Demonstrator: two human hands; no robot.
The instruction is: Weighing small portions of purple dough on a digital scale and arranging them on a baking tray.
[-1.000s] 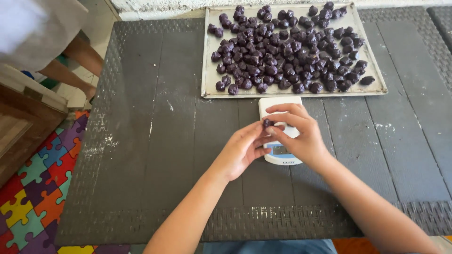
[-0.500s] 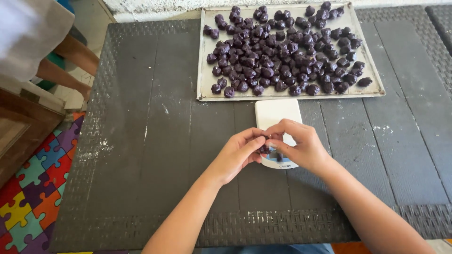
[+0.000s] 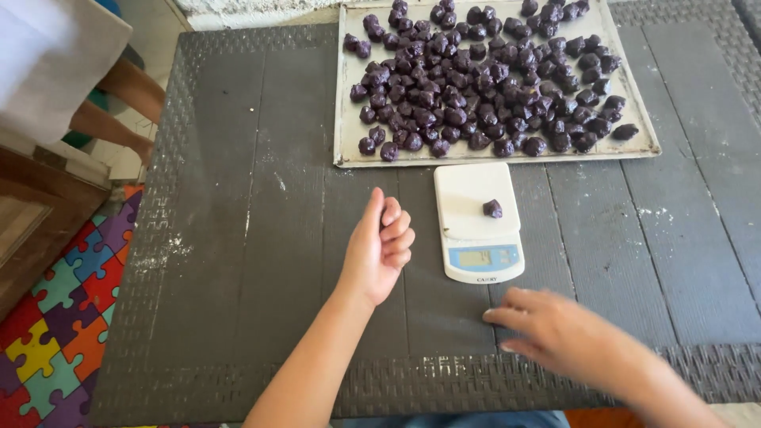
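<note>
Purple dough lump (image 3: 492, 208), small and dark, sits alone on the white platform of a small white digital kitchen scale (image 3: 478, 223), toward its right edge, clear of both hands.

Left hand (image 3: 380, 250): raised on edge left of the scale, fingers loosely curled; no hold on anything visible. Right hand (image 3: 555, 333): flat, fingers spread, resting on the counter near the scale's near-right corner, holding nothing.

Risks, as judged:
- Lump lies off-centre; a knock to the light scale could roll it off onto the counter.
- Right fingertips are close to the scale's front edge; brushing it would disturb the reading.
- Soft dough may stick or smear on the platform when lifted.

Far side: a pale rectangular metal baking tray (image 3: 342, 119) crowded with many similar purple dough pieces (image 3: 483, 75), touching one another; a reaching sleeve could drag some over the low rim.

Counter (image 3: 238, 238): dark grey slatted top with woven wicker-look border, dusted with pale floury marks.

Room: colourful puzzle-pattern foam floor mat (image 3: 55, 333) at near left, brown wooden furniture (image 3: 32, 222) beside it, pale wall at far edge.
</note>
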